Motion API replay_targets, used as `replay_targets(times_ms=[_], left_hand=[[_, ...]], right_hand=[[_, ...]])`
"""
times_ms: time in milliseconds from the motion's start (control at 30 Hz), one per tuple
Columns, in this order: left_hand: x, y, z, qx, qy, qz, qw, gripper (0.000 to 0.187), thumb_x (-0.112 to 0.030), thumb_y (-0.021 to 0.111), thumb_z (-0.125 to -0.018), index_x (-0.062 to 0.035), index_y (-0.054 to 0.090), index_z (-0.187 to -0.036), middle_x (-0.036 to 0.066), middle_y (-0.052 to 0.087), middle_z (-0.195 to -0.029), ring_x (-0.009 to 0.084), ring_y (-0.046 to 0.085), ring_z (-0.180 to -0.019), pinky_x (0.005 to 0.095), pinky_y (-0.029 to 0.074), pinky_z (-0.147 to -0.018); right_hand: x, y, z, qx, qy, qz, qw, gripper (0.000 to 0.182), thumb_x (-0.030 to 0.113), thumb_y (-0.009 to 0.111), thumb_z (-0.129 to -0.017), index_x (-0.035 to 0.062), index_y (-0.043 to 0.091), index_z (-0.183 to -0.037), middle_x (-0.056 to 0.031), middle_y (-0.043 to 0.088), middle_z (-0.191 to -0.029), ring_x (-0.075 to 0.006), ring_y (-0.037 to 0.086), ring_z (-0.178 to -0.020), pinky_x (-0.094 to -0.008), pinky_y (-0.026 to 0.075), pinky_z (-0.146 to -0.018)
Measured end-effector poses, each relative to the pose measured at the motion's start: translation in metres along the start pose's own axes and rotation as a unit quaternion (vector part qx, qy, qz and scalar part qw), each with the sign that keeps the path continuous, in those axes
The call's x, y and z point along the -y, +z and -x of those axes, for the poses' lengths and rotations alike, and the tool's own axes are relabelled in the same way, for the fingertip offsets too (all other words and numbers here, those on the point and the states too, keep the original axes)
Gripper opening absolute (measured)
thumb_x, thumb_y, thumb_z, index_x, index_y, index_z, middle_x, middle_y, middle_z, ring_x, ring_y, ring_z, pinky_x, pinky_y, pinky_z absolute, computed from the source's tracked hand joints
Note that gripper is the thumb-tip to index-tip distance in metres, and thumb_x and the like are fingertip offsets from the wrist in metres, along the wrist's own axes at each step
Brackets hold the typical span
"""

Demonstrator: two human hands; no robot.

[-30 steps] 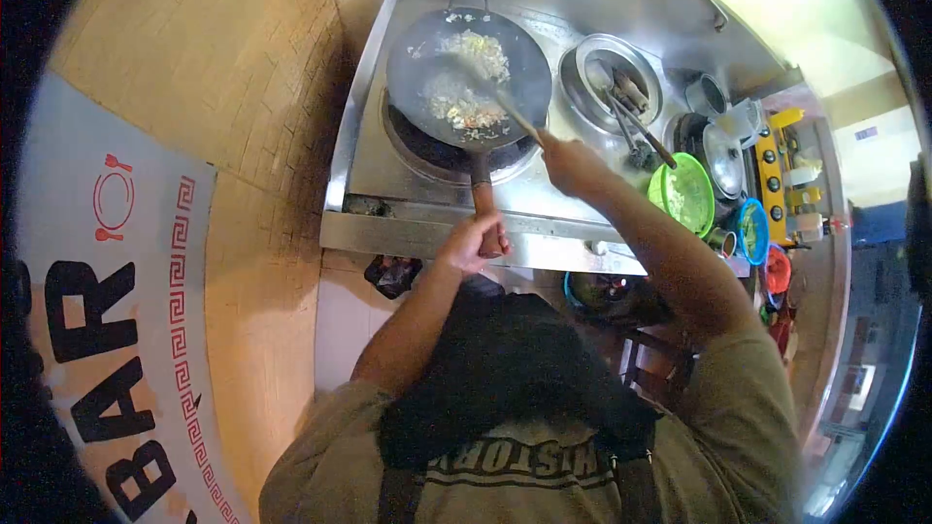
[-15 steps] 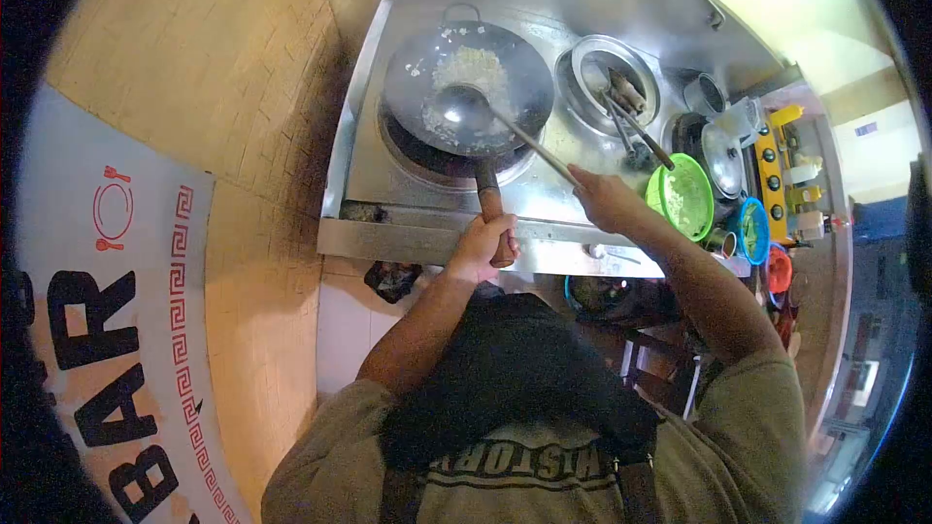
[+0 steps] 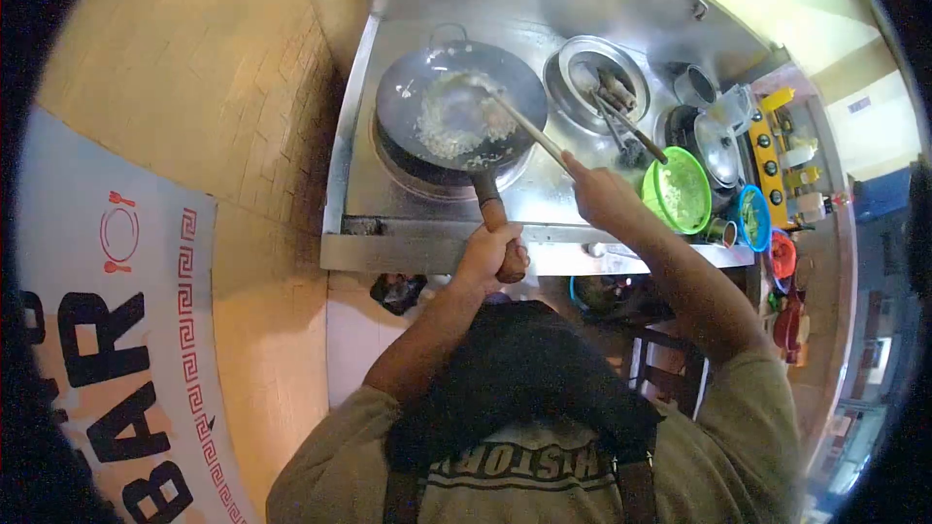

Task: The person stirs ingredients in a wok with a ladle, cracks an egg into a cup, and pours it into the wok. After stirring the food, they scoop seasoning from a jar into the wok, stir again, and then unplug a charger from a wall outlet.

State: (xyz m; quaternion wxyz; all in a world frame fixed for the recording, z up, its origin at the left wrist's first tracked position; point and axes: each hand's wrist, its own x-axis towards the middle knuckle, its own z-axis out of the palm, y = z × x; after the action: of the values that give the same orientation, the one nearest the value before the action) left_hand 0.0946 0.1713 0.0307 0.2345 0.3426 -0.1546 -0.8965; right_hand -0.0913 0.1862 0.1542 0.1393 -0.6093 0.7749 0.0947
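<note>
A dark wok (image 3: 393,116) sits over the burner at the left of the steel stove, with pale rice-like food (image 3: 447,136) spread in a ring inside it. My left hand (image 3: 490,254) is wrapped round the wok's wooden handle (image 3: 492,213). Closed on the long shaft of a ladle (image 3: 534,132) is my right hand (image 3: 604,196), beside a green basket. The shaft reaches into the far side of the food, where the ladle's bowl is blurred.
Right of the wok stands a metal basin (image 3: 573,112) with utensils. The green basket (image 3: 687,192) holds pale food. Further right are a lidded pot (image 3: 718,150), a blue basket (image 3: 753,218), a red container (image 3: 782,254) and several bottles. A tiled wall (image 3: 262,136) borders the left.
The ladle's bowl has moved from the wok's middle to its far side, and the food now forms a ring. My right hand has shifted slightly left, and the wok appears tilted a little.
</note>
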Motion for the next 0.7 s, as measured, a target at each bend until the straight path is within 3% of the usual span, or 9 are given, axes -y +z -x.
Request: replay_targets(times_ms=[67, 200, 233, 267, 333, 433, 500, 600, 700], left_hand=[[-0.004, -0.011, -0.013, 0.010, -0.029, 0.031, 0.999, 0.013, -0.009, 0.061, -0.081, -0.0054, 0.049, -0.079, 0.005, 0.050, -0.062, 0.0175, 0.052, -0.049, 0.0334, 0.047, -0.045], [-0.008, -0.017, -0.024, 0.023, -0.031, 0.001, 0.999, 0.013, -0.009, 0.061, -0.081, -0.0055, 0.051, -0.073, 0.005, 0.050, -0.058, 0.0192, 0.053, -0.045, 0.0331, 0.047, -0.043], [-0.017, -0.022, -0.025, 0.024, -0.061, -0.032, 0.997, 0.013, -0.010, 0.061, -0.081, -0.0057, 0.051, -0.073, 0.005, 0.050, -0.058, 0.0193, 0.053, -0.045, 0.0330, 0.047, -0.043], [-0.017, -0.028, -0.023, 0.025, -0.095, -0.058, 0.993, 0.013, -0.010, 0.060, -0.081, -0.0059, 0.051, -0.073, 0.005, 0.051, -0.058, 0.0193, 0.053, -0.045, 0.0330, 0.047, -0.043], [-0.005, -0.036, -0.012, 0.018, -0.064, -0.017, 0.998, 0.011, -0.010, 0.061, -0.082, -0.0065, 0.052, -0.077, 0.004, 0.051, -0.062, 0.0175, 0.053, -0.049, 0.0331, 0.047, -0.046], [-0.015, 0.000, 0.017, 0.023, -0.020, 0.027, 0.999, 0.010, -0.010, 0.061, -0.084, -0.0067, 0.052, -0.081, 0.003, 0.052, -0.065, 0.0157, 0.053, -0.054, 0.0328, 0.047, -0.050], [-0.006, 0.017, 0.019, 0.033, -0.034, 0.037, 0.998, 0.011, -0.010, 0.062, -0.084, -0.0064, 0.052, -0.081, 0.003, 0.052, -0.065, 0.0161, 0.053, -0.053, 0.0327, 0.047, -0.050], [-0.004, 0.002, -0.005, 0.036, -0.016, 0.010, 0.999, 0.012, -0.011, 0.062, -0.083, -0.0053, 0.053, -0.079, 0.004, 0.053, -0.062, 0.0175, 0.054, -0.052, 0.0333, 0.047, -0.049], [-0.002, -0.013, -0.012, 0.060, 0.016, 0.015, 0.998, 0.014, -0.013, 0.061, -0.083, -0.0044, 0.052, -0.077, 0.006, 0.052, -0.059, 0.0187, 0.054, -0.051, 0.0344, 0.046, -0.048]], right_hand=[[0.002, 0.015, -0.034, -0.064, 0.002, -0.036, 0.997, 0.053, 0.009, 0.044, -0.086, 0.0115, 0.036, -0.138, -0.0249, 0.063, -0.082, -0.0393, 0.065, -0.073, -0.0479, 0.052, -0.065], [0.025, 0.045, -0.087, -0.054, -0.030, -0.046, 0.997, 0.048, 0.010, 0.041, -0.088, 0.0043, 0.036, -0.135, -0.0234, 0.065, -0.083, -0.0395, 0.065, -0.075, -0.0482, 0.052, -0.065], [0.036, 0.043, -0.073, -0.010, -0.038, -0.007, 0.999, 0.063, 0.005, 0.044, -0.082, 0.0098, 0.026, -0.142, -0.0216, 0.064, -0.077, -0.0361, 0.065, -0.067, -0.0471, 0.052, -0.060], [0.038, 0.043, -0.048, 0.010, -0.067, 0.018, 0.998, 0.064, 0.005, 0.044, -0.083, 0.0092, 0.023, -0.143, -0.0225, 0.064, -0.075, -0.0355, 0.065, -0.065, -0.0457, 0.053, -0.057], [0.035, 0.023, 0.013, 0.024, -0.088, 0.013, 0.996, 0.064, 0.008, 0.046, -0.085, 0.0113, 0.022, -0.145, -0.0208, 0.063, -0.077, -0.0326, 0.065, -0.063, -0.0444, 0.052, -0.054], [-0.008, 0.012, 0.028, 0.031, -0.066, 0.193, 0.978, 0.063, 0.010, 0.048, -0.087, 0.0144, 0.023, -0.145, -0.0178, 0.063, -0.079, -0.0286, 0.065, -0.061, -0.0422, 0.052, -0.050], [-0.032, -0.025, 0.015, -0.037, -0.083, 0.269, 0.959, 0.053, 0.016, 0.048, -0.090, 0.0162, 0.033, -0.141, -0.0121, 0.062, -0.080, -0.0218, 0.062, -0.056, -0.0359, 0.048, -0.041], [-0.038, -0.085, 0.023, -0.041, -0.070, 0.339, 0.937, 0.051, 0.015, 0.048, -0.090, 0.0211, 0.037, -0.139, -0.0148, 0.063, -0.093, -0.0246, 0.067, -0.075, -0.0349, 0.056, -0.055], [-0.031, -0.114, 0.024, 0.016, -0.040, 0.350, 0.936, 0.064, 0.016, 0.047, -0.092, 0.0264, 0.015, -0.146, -0.0219, 0.058, -0.109, -0.0269, 0.067, -0.077, -0.0344, 0.056, -0.059]])
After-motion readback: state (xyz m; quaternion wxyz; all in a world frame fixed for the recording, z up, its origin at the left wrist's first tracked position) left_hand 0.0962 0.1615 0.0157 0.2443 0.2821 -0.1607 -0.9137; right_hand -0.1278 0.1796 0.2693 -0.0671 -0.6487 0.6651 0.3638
